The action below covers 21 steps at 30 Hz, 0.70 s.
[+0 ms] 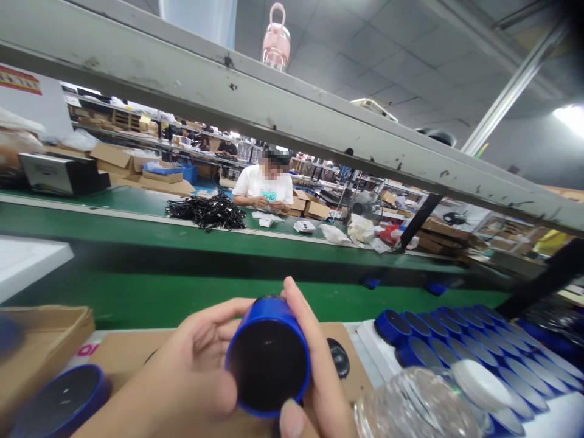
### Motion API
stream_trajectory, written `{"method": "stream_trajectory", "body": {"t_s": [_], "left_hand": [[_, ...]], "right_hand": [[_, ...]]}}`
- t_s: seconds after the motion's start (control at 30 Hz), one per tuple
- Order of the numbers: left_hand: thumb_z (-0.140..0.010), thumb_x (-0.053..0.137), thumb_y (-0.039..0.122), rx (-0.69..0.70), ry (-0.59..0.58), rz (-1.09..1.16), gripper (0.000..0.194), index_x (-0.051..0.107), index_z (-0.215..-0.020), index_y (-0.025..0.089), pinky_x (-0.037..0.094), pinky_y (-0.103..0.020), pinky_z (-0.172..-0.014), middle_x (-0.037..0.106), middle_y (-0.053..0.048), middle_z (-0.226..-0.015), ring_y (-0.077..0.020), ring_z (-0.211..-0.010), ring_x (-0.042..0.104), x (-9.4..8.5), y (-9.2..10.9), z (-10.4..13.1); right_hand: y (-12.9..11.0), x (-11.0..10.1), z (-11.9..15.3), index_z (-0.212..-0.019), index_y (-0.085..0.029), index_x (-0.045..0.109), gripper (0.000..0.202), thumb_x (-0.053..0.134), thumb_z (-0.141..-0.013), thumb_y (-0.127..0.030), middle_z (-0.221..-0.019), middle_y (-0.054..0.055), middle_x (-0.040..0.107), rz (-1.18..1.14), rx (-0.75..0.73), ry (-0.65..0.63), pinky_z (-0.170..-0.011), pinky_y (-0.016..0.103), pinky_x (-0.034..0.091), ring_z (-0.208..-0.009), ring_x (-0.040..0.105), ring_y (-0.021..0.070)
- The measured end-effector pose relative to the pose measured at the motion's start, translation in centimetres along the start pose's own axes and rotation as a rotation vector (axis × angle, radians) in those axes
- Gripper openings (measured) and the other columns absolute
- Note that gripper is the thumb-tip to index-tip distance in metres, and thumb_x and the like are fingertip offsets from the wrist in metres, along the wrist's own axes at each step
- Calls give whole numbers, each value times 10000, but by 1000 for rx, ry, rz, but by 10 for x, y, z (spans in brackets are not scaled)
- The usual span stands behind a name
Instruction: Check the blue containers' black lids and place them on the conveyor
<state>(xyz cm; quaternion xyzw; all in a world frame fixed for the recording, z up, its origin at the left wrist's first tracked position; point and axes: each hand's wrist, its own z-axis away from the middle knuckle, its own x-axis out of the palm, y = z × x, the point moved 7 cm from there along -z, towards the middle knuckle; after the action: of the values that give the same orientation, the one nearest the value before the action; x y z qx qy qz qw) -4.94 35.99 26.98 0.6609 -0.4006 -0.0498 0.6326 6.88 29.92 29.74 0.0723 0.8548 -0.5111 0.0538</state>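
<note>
Between my two hands sits a blue cylindrical speaker-like unit (268, 368) with a black round face turned toward me. My left hand (187, 365) wraps its left side, with the thumb near the lower edge. Along the right side press the fingers of my right hand (317, 365), its thumb at the bottom rim. Beneath them lies a cardboard sheet (125, 347). Just right of my right hand is a small black round part (338, 358). Another blue unit with a black face (64, 398) rests at the lower left.
Several blue units (456, 334) stand in rows on the right. A clear plastic bottle with a white cap (415, 404) is in front of them. A cardboard box (45, 353) sits left. Across the green belt (182, 295), a person (264, 185) works beside a black cable pile (207, 211).
</note>
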Motion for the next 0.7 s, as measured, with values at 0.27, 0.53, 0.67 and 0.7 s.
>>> {"method": "stream_trajectory", "body": {"t_s": [0.27, 0.53, 0.67, 0.7], "left_hand": [[-638, 943, 365, 43, 101, -57, 717, 651, -1292, 356, 557, -251, -987, 682, -28, -1316, -238, -1213, 649, 2, 7, 0], [-717, 819, 413, 81, 345, -580, 766, 521, -1406, 257, 578, -282, -971, 638, -89, -1373, -261, -1222, 643, -17, 18, 8], [-851, 549, 284, 381, 448, -1359, 703, 320, -1501, 417, 593, -273, -864, 651, 7, -1262, -175, -1044, 681, 7, 48, 21], [-868, 496, 242, 447, 450, -1463, 711, 271, -1514, 436, 559, -236, -889, 640, 31, -1222, -144, -1056, 651, 16, 51, 24]], "right_hand": [[16, 5, -4, -1497, -499, 355, 545, 481, -973, -584, -1633, -125, 308, -154, 101, 34, -1259, 348, 259, -1521, 287, 205], [26, -4, -11, -1421, -526, 469, 474, 512, -955, -605, -1572, -166, 417, -168, 185, 22, -1263, 284, 189, -1512, 294, 146], [30, -4, -20, -1253, -412, 677, 509, 589, -850, -710, -1387, -17, 617, -237, 164, 62, -1077, 299, 466, -1322, 547, 217], [31, -1, -21, -1233, -389, 680, 510, 668, -813, -678, -1311, -4, 655, -301, 163, 68, -997, 257, 510, -1242, 607, 197]]}}
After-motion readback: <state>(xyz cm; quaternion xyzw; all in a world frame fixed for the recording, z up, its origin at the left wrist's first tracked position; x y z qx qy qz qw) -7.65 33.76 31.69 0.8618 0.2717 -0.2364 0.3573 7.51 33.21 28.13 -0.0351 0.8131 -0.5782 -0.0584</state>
